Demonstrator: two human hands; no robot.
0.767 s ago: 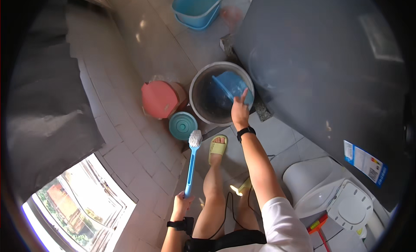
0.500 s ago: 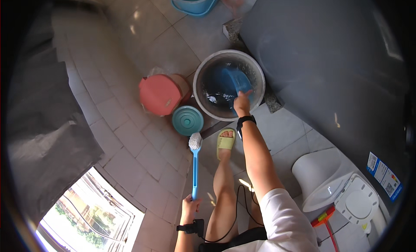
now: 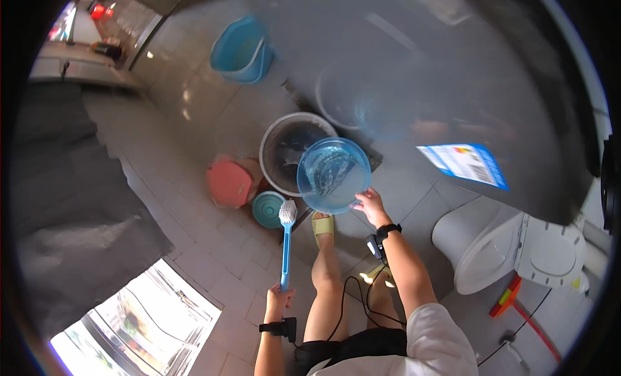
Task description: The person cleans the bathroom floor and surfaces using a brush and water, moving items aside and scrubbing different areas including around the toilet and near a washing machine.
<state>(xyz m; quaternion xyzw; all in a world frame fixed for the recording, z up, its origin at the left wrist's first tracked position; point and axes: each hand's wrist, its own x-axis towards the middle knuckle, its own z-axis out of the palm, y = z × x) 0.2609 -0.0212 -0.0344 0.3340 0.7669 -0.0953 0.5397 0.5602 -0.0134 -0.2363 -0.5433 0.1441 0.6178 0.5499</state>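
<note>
My left hand (image 3: 279, 301) is closed around the handle of a blue scrub brush (image 3: 286, 250), its white bristle head up and away from me. In my right hand (image 3: 371, 206) is the rim of a translucent blue basin (image 3: 310, 192) with water in it. That basin hangs over the near right part of a large pale tub (image 3: 266, 157), which holds dark water, and hides some of it. Beside the tub stand a red-lidded bucket (image 3: 228, 183) and a round teal lid or small container (image 3: 268, 210).
A light blue bucket (image 3: 240, 53) stands on the tiled floor farther off. A big dark grey appliance-like body (image 3: 517, 104) with a label fills the right side. At lower right are a white toilet (image 3: 475, 247) and a red floor squeegee (image 3: 506, 297). A window (image 3: 142, 324) lies lower left.
My right hand has lifted the blue basin out of the tub's water and drawn it nearer. The left hand keeps hold of the brush. The view has shifted.
</note>
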